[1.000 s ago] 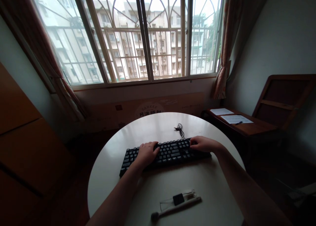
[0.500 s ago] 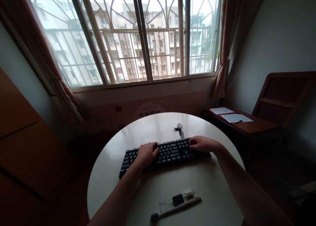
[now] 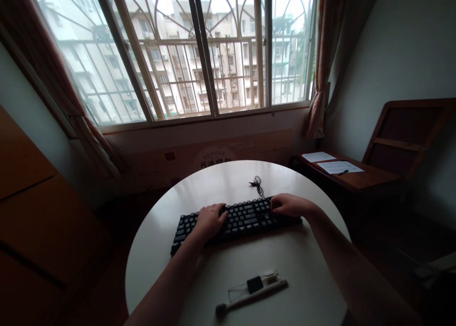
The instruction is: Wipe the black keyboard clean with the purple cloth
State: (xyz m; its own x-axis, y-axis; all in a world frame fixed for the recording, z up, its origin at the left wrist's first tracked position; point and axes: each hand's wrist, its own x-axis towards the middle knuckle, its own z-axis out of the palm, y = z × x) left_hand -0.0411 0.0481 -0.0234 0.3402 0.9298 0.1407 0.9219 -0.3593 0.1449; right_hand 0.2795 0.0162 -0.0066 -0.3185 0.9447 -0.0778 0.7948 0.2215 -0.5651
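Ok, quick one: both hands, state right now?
Left hand: open, palm down on the long black rectangular keyboard.
Right hand: fingers curled at the keyboard's right end; whether it holds anything cannot be told.

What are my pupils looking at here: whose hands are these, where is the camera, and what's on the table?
There is no machine: these are a person's bare hands, seen by a camera worn on that person's head, looking forward and down. The left hand lies over a black keyboard; the right hand is curled over its right part, and whether it grips anything is hidden. The keyboard lies on a round white table, its cable bundled behind it. Nearer the camera lie a toothbrush and a small dark square object.
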